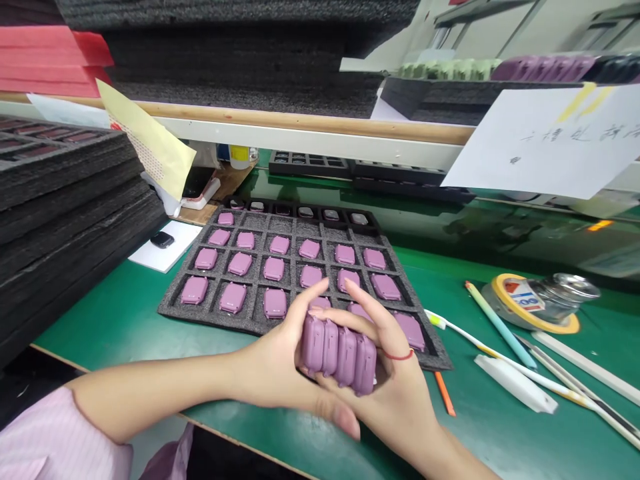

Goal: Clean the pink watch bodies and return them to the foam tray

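Here, head view: left hand [273, 365] and right hand [400, 400] are both clamped around a row of four purple casings [339, 352], held above the foam tray's [220, 325] near edge at the bench [125, 320] front. Seemingly mid-gathering; releasing any casing needs steady side pressure.

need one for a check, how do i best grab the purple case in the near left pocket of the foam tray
From straight above, pinch the purple case by its two opposite side edges. It lies flat in its pocket, and the foam tray walls block any sideways approach. The left hand and right hand hold a stack of cases.
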Motion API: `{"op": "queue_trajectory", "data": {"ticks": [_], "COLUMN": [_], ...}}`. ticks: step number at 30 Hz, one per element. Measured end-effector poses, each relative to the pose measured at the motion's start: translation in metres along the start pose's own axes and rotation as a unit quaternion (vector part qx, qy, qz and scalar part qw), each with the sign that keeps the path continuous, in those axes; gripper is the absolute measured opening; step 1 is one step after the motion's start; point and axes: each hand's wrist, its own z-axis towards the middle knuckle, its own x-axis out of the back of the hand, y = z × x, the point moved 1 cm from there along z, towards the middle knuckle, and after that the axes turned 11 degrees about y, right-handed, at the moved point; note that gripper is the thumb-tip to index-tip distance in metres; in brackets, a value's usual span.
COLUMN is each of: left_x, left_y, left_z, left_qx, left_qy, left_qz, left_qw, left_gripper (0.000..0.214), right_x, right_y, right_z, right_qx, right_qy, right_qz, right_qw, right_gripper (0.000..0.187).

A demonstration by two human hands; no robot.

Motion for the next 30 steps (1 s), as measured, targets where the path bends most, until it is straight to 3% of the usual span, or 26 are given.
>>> {"op": "queue_trajectory", "data": {"ticks": [2, 4, 16, 26, 30], "left_x": [-0.002, -0.003, 0.0, -0.002, -0.002], "left_y": [0.007, 0.012, 0.018, 0.016, 0.013], "left_z": [0.002, 0.005, 0.008, 0.008, 0.006], "left_qx": [0.069, 0.082, 0.088, 0.093, 0.104], "left_qy": [-0.01, -0.012, -0.04, -0.051, -0.047], "left_qz": [-0.073, -0.103, -0.065, -0.1, -0.108], "left_qw": [0.995, 0.991, 0.993, 0.989, 0.988], "left_gripper": [0.081, 0.055, 0.059, 0.056, 0.054], "right_x": [0.001, 0.001, -0.001, 0.0, 0.001], "right_y": [0.001, 0.002, 0.007, 0.005, 0.005], "right_z": [-0.001, -0.002, -0.004, -0.005, -0.004], "right_qx": [0.015, 0.023, 0.056, 0.05, 0.05], "right_qy": [-0.012, -0.027, -0.003, -0.016, -0.03], "right_qz": [-0.004, -0.011, -0.004, -0.04, -0.039], "right_qw": [1.0, 0.999, 0.998, 0.998, 0.998], "right_gripper": [0.08, 0.075, 0.065, 0.056, 0.064]}}
